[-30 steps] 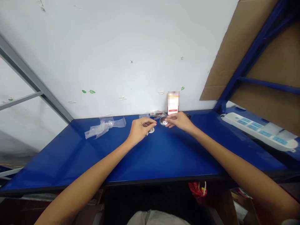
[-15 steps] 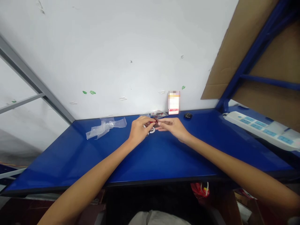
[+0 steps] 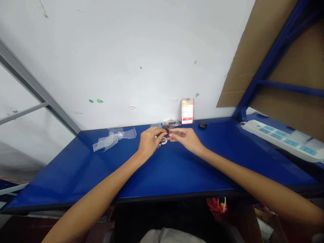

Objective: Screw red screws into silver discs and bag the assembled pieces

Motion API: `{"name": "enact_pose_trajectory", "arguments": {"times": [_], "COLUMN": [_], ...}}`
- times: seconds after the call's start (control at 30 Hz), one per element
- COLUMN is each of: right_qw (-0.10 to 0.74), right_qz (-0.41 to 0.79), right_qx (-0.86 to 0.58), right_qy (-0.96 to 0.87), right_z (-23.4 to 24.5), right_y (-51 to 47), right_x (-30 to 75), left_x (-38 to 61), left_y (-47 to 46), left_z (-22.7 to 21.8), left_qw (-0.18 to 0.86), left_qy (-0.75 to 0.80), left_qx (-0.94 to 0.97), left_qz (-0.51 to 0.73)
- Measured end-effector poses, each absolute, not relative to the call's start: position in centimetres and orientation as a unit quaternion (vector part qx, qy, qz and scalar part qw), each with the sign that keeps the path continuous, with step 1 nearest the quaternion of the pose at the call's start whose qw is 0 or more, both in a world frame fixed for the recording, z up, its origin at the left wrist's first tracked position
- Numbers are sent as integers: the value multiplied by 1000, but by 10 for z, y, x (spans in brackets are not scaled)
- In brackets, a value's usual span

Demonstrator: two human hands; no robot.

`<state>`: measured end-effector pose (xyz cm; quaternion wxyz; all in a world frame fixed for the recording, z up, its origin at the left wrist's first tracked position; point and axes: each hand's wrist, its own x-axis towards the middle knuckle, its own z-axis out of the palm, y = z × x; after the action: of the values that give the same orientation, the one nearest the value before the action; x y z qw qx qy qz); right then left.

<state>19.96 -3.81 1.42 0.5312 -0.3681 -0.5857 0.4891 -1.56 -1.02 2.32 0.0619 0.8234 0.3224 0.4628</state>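
Observation:
Both hands meet near the back middle of the blue table (image 3: 177, 168). My left hand (image 3: 149, 141) and my right hand (image 3: 186, 137) pinch a small round dark-and-red part (image 3: 166, 131) between their fingertips. Just under the left fingers lies a small silvery round disc (image 3: 164, 140) on the table. More small parts and clear wrapping (image 3: 171, 123) lie behind the hands by the wall, too small to make out.
Crumpled clear plastic bags (image 3: 111, 138) lie at the back left. A small white-and-red card (image 3: 187, 111) leans on the white wall, with a small black object (image 3: 203, 125) beside it. A white power strip (image 3: 283, 140) lies on the right under a blue shelf frame with cardboard.
My right hand moved left from a silvery disc near the card and joined my left hand; both now pinch the small round part together. The view shifted slightly.

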Motion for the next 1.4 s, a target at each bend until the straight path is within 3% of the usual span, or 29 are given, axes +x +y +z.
{"name": "enact_pose_trajectory", "arguments": {"times": [0.27,0.57,0.9,1.0,1.13,1.4], "right_qw": [530,534,495,468,412,393], "right_qz": [402,284,251,196,117,191], "right_qx": [-394,-373,-364,-366,-379,-366], "right_qy": [-634,-704,-748,-780,-820,-821], "right_z": [9,18,31,36,40,43], "right_y": [-42,-47,-46,-45,-44,-47], "right_x": [198,202,213,217,224,221], "left_x": [-12,-6,-14,-18,-21,-13], "left_y": [-14,-13,-4,-1,-2,-13], "left_z": [26,27,28,31,40,39], "left_qw": [126,422,547,534,423,253], "left_qy": [340,372,318,317,314,261], "left_qx": [801,666,657,678,739,861], "left_qz": [476,490,410,392,421,355]}}
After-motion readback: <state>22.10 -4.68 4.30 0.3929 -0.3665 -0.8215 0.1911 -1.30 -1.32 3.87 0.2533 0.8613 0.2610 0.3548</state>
